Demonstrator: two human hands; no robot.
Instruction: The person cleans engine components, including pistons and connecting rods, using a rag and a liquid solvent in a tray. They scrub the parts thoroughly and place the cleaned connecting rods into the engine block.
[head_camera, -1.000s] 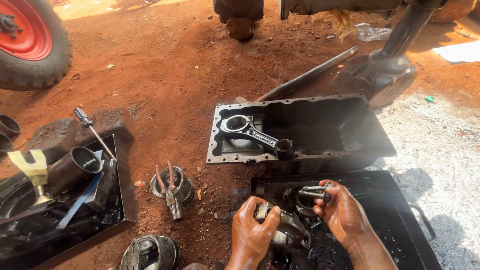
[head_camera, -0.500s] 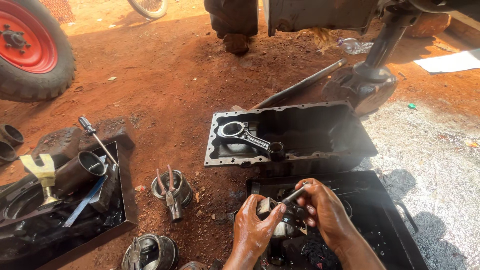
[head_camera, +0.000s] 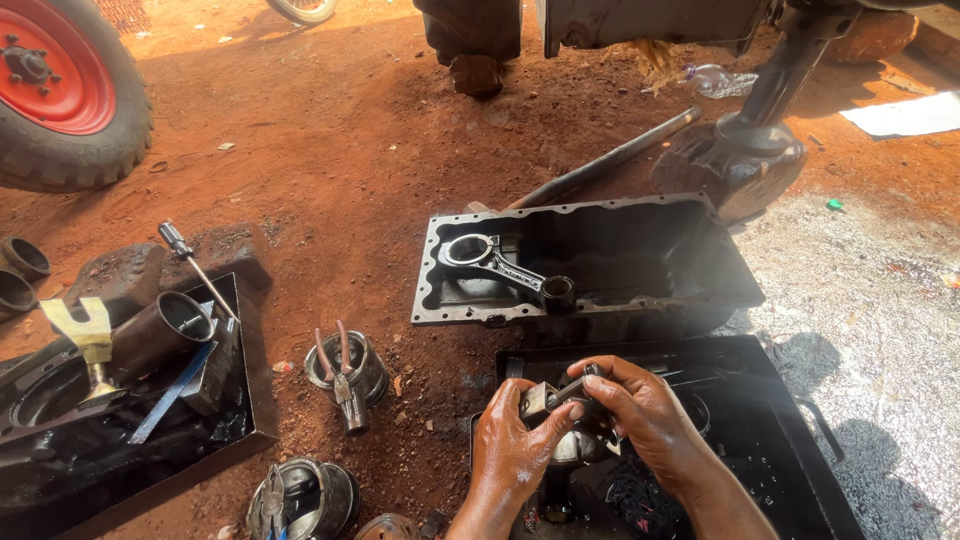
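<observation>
The biggest thing I had in view was the tractor wheel (head_camera: 60, 90) with its red hub, at the top left on the red dirt. Next came the black oil pan (head_camera: 600, 255), lying open side up in the middle, with a connecting rod (head_camera: 500, 262) resting inside it at its left end. Below it sat a black oily tray (head_camera: 790, 440), and over that tray both hands were working. At the far left another black tray (head_camera: 250, 400) held a steel cylinder sleeve (head_camera: 160, 330), a yellow forked piece (head_camera: 85, 330) and a blue strip (head_camera: 170, 392). A long screwdriver (head_camera: 195, 265) leaned across its upper edge. Between the two trays a piston (head_camera: 345, 362) stood on the dirt with red-handled pliers (head_camera: 340, 370) laid over it; a second piston (head_camera: 310, 495) sat near the bottom edge.

My left hand (head_camera: 515, 450) was closed around a small metal block (head_camera: 537, 400), thumb and fingers pinching it. My right hand (head_camera: 645, 420) was curled beside it, its fingers gripping a thin metal pin (head_camera: 570, 390) that touched the block. Both parts were held just above the oily tray, near its left end.
</observation>
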